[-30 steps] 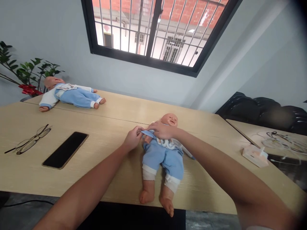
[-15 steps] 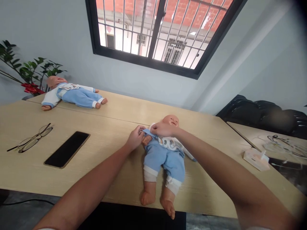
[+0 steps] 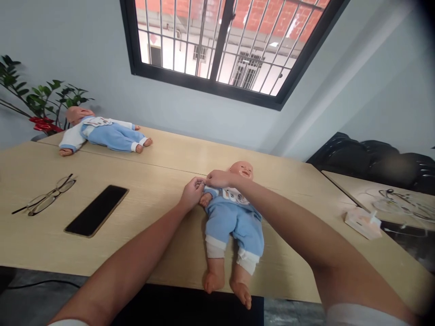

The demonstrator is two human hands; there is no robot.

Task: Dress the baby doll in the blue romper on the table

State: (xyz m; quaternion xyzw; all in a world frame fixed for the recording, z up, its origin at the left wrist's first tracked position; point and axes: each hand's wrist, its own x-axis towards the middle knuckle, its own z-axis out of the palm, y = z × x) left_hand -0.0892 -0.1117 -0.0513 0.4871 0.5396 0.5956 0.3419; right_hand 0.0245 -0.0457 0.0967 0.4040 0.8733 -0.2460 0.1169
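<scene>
A baby doll [image 3: 234, 222] in blue trousers and a white top lies on its back on the wooden table, feet toward me at the front edge. Beside the doll's arm on the left, my left hand [image 3: 193, 192] pinches the sleeve near the doll's hand. My right hand [image 3: 219, 179] reaches across the doll's chest, its fingers closed on the same sleeve close to my left fingertips. Part of the sleeve is hidden under my fingers.
A second doll [image 3: 108, 133] lies at the back left near a potted plant [image 3: 47, 102]. Glasses [image 3: 47, 197] and a phone [image 3: 97, 211] lie on the left. At the right are a white box [image 3: 363, 222] and coiled tubing [image 3: 404, 203].
My right hand has moved a little left, toward my left hand. The blue cuff, pulled up before, now lies around the doll's wrist, and more of the shirt shows.
</scene>
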